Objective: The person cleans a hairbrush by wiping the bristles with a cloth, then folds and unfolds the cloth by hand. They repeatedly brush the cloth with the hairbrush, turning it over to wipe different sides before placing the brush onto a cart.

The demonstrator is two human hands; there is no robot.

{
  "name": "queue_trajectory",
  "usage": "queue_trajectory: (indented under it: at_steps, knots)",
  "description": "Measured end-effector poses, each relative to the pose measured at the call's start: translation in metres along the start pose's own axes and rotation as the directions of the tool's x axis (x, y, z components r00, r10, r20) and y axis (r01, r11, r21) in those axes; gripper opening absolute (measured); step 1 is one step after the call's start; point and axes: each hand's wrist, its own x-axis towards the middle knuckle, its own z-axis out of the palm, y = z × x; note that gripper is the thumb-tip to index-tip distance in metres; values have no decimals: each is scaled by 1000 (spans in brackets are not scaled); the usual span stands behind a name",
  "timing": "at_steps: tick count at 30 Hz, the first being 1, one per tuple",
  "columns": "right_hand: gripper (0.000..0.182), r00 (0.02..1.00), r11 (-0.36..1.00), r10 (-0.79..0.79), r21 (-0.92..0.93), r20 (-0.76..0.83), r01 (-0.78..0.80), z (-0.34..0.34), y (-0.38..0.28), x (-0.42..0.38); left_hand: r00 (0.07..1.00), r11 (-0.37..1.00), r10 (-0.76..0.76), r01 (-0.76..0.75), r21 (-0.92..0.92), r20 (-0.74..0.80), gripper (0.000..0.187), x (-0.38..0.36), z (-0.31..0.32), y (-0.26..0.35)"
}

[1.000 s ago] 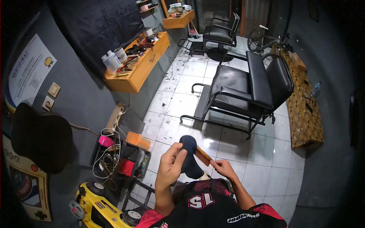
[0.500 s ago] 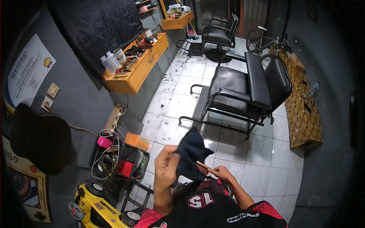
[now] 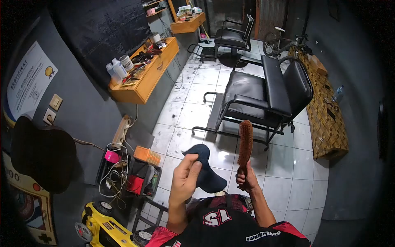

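Pinched between thumb and fingers of my left hand [image 3: 185, 177], a dark blue cloth [image 3: 208, 175] hangs down in a curved fold in front of my shirt. My right hand [image 3: 247, 179] is wrapped round the handle of a brush [image 3: 246, 142] with reddish-brown bristles. The brush stands nearly upright, its bristles facing left toward the cloth but apart from it.
Ahead is a black barber chair [image 3: 242, 88] with a padded board across its arms. A wooden shelf [image 3: 150, 84] with bottles and tools hangs at left. Below it are a black trolley [image 3: 142, 181] with tangled cables and a yellow toy car [image 3: 103, 228]. A woven bench [image 3: 329, 131] lines the right wall.
My right hand has swung the brush away from the cloth, up and to the right, so its bristles now show. The cloth hangs in a different fold, still in my left hand.
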Motion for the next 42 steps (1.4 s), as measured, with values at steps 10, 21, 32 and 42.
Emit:
queue_trajectory:
  at_steps: [10,21,32,42]
  knots:
    - [57,970,443,209,-896,125,20,-23,64,20,988,987,151,-150,57,-7,11,-3,5,15]
    - [60,973,805,138,-551,-185,-219,-30,44,21,996,999,6,-1,47,-88,13,-14,-22,18]
    - [53,923,767,259,-641,284,-18,9,52,46,985,994,104,-98,51,-137,17,-11,-23,19]
    - [73,962,352,191,-901,-196,-253,-67,133,67,526,677,686,-206,707,-503,52,-100,-152,25]
